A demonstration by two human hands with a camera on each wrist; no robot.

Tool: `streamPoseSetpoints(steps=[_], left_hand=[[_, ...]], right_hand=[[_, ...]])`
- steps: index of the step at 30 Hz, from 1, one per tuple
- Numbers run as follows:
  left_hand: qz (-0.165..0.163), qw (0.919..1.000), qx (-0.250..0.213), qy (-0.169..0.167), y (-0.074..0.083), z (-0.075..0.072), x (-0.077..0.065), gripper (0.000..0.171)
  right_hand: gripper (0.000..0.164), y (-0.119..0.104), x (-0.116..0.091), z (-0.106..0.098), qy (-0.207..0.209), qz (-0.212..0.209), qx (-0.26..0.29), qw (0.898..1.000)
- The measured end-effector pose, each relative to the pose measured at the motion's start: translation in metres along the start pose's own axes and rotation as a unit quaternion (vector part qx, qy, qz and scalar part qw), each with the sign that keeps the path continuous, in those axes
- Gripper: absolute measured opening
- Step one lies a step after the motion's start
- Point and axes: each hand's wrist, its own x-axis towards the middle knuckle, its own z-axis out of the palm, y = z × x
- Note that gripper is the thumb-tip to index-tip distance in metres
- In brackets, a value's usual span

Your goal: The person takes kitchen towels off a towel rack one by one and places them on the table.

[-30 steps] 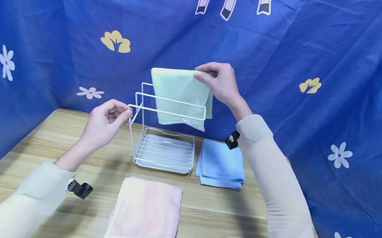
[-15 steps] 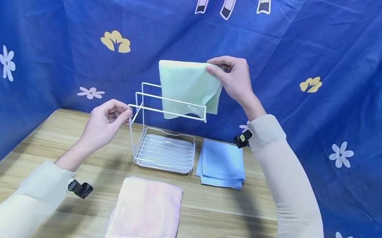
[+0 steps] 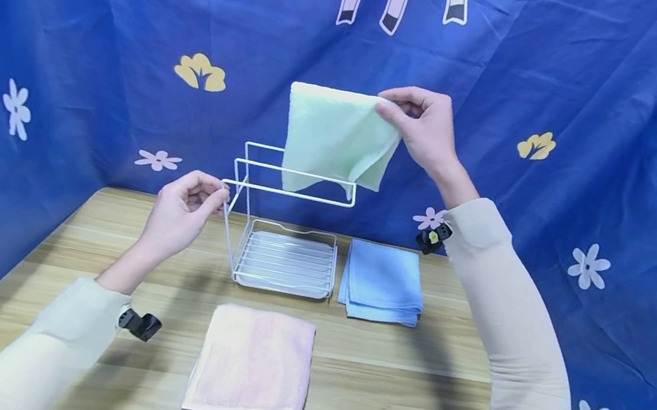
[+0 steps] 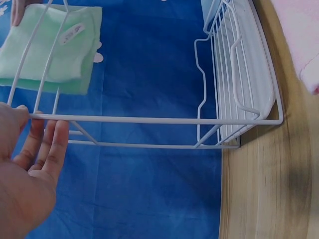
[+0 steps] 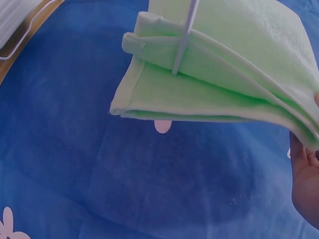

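My right hand (image 3: pixel 425 134) pinches the upper right corner of a folded pale green towel (image 3: pixel 333 131), held up above the white wire rack (image 3: pixel 292 194). The towel's lower edge overlaps the rack's top rails in the head view. A rail (image 5: pixel 186 40) crosses the folded layers in the right wrist view, and a small label (image 4: pixel 71 34) shows on the towel in the left wrist view. My left hand (image 3: pixel 182 215) holds the rack's upper left front corner between thumb and fingers. In the left wrist view, its fingertips lie against the white bar (image 4: pixel 149 119).
A shallow white tray (image 3: pixel 284 285) sits in the rack's base. Right of it lies a folded blue towel (image 3: pixel 384 280); a folded pink towel (image 3: pixel 254 367) lies in front on the wooden table (image 3: pixel 382 397). A blue printed curtain (image 3: pixel 138 28) hangs behind and at the sides.
My right hand has moved up and to the right, raising the green towel farther above the rack's rails. My left hand has stayed at the rack's corner.
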Motion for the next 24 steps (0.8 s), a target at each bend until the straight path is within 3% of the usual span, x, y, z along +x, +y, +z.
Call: streamPoseSetpoints(steps=[24], left_hand=[[-0.002,1.0000,0.004,-0.002,0.002,-0.002,0.000,0.016]], right_hand=[[0.018,-0.021,-0.001,-0.034,0.070,0.010,0.022,0.997]])
